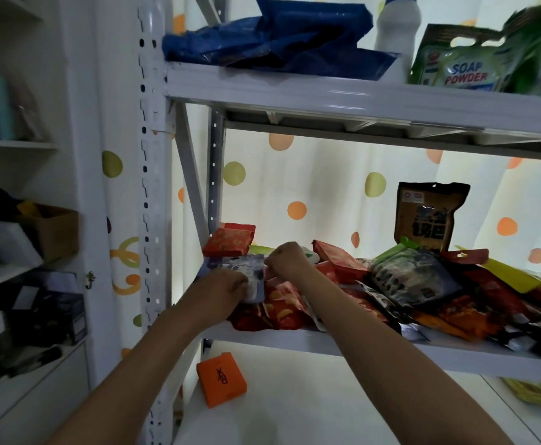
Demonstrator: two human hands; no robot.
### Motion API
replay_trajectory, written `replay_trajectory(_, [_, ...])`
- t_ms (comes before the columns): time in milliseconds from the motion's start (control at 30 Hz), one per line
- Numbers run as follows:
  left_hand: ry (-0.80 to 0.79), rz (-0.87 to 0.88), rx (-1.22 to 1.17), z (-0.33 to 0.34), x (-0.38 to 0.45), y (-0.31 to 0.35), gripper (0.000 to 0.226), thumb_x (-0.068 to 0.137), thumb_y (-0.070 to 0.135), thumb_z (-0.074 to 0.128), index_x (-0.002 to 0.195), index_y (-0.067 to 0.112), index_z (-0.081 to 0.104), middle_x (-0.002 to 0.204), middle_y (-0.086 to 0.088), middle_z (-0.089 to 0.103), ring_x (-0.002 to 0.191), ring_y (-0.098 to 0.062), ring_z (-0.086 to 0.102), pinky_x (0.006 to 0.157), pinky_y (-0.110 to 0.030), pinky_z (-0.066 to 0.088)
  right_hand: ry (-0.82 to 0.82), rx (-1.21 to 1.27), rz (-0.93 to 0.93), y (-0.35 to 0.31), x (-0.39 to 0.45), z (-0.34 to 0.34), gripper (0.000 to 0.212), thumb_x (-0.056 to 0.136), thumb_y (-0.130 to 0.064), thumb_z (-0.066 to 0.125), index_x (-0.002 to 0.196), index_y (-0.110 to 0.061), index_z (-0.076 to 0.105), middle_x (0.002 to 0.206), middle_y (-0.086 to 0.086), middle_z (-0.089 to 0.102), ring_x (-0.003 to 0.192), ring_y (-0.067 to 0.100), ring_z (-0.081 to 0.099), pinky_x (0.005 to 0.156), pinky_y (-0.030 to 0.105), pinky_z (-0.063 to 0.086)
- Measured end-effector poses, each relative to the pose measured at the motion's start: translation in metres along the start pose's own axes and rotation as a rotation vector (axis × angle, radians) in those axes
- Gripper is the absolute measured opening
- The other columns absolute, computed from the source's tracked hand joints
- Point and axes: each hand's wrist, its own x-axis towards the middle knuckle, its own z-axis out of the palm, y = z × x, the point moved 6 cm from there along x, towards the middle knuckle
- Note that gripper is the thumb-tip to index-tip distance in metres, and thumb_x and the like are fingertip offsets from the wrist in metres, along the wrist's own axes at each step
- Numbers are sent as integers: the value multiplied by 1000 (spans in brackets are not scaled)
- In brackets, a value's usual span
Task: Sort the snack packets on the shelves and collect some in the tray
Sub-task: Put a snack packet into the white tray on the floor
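**Both hands on a pale packet at the left end of the snack shelf**

The left hand grips the near edge of a pale blue-and-white packet lying at the left end of the middle shelf; its fingers curl round the packet. The right hand is closed at the packet's far right corner, seemingly pinching it, though the fingertips are hidden behind the knuckles.

Under the packet lies a red snack bag. Just beyond it sits an orange-red box. To the right, a heap of red, black and green snack packets covers the shelf, and a brown pouch stands upright at the far side.

On the shelf above lie a blue plastic bag, a white bottle and a soap powder pack. Below, an orange box rests on the lower white surface. No tray can be made out.
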Motion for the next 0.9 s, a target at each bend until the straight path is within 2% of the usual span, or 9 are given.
replay_trajectory(67, [2,39,48,5,1,-1,25,99,33,44,104,20,65,114,1,65,96,-12,61,85,-32,55,129,-120,-34,8,5,-22,17,89,-9,55,94,-1,69,83,13,71,79,30,71,72,40,60])
replay_trajectory(133, [22,75,93,5,0,3,26,99,31,43,101,20,66,113,1,66,95,-11,60,85,-30,53,166,-366,-72,20,5,-38,10,86,-13,58,85,-8,67,81,8,67,86,30,68,65,30,52])
replay_trajectory(200, [51,115,121,4,1,11,28,99,29,44,103,16,68,113,-1,67,96,-14,60,86,-29,50,88,-516,-78,33,5,-41,20,85,-18,61,102,-12,68,101,8,69,103,28,65,71,29,50])
replay_trajectory(300, [79,148,131,3,4,20,31,99,27,43,105,10,68,111,-3,66,98,-18,60,86,-30,48,-81,-668,-75,57,15,-30,57,80,-37,56,137,-32,51,139,6,55,125,28,53,99,38,49])
replay_trajectory(367, [61,167,159,5,7,20,37,98,33,38,102,13,69,110,-2,67,97,-17,60,86,-30,48,-137,-711,-64,71,24,-25,66,81,-37,53,145,-40,37,145,5,50,126,29,52,103,41,47])
replay_trajectory(500, [0,184,227,13,7,11,57,83,70,33,85,24,66,91,9,65,82,-9,58,77,-34,52,-201,-828,-101,53,6,-26,63,90,-25,54,149,-30,32,151,7,42,134,30,43,111,45,37])
replay_trajectory(600, [-14,218,256,16,4,3,75,69,82,25,89,23,66,98,9,64,86,-8,57,76,-33,53,-221,-870,-134,45,13,-22,69,93,-23,57,153,-28,23,158,5,30,142,27,33,115,46,31])
replay_trajectory(733, [-17,248,163,13,4,-8,41,82,61,58,87,20,65,104,5,64,92,-11,56,78,-35,53,-208,-897,-158,39,19,-18,71,93,-24,60,153,-24,23,156,6,31,140,26,35,114,43,34])
replay_trajectory(900, [16,267,137,9,-2,-11,30,81,52,67,82,25,53,104,7,61,94,-9,56,76,-30,53,-214,-1025,-147,43,16,-16,57,93,-17,59,146,-14,39,145,9,47,129,26,48,104,36,42])
